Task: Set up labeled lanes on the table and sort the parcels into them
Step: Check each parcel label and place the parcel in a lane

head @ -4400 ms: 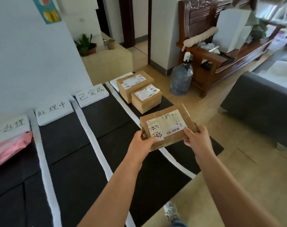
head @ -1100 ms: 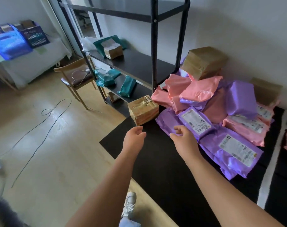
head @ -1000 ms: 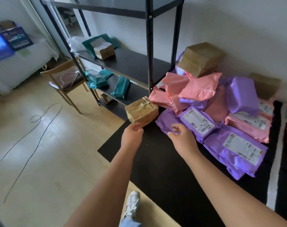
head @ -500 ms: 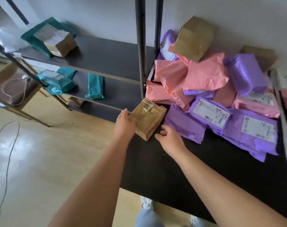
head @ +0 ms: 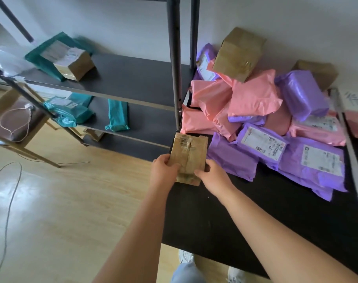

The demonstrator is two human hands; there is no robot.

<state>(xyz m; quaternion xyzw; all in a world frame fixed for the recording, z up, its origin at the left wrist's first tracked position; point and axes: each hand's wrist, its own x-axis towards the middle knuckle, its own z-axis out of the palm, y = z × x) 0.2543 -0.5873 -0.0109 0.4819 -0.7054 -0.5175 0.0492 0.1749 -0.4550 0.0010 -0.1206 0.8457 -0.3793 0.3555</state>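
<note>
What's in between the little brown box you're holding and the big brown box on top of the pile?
Pink bags, heaped on the black table. The head view shows them between the little box and the big box.

You have soft, even daylight. Below-left of the shelf rack (head: pixel 133 78), the wooden floor (head: pixel 57 211) shows pale glare. The rack's posts bow with wide-angle distortion; right of it, the white label (head: pixel 355 98) is smeared by blur.

Both hands (head: pixel 186 173) around brown parcel (head: pixel 189 155) at table (head: pixel 235 221) corner
</note>
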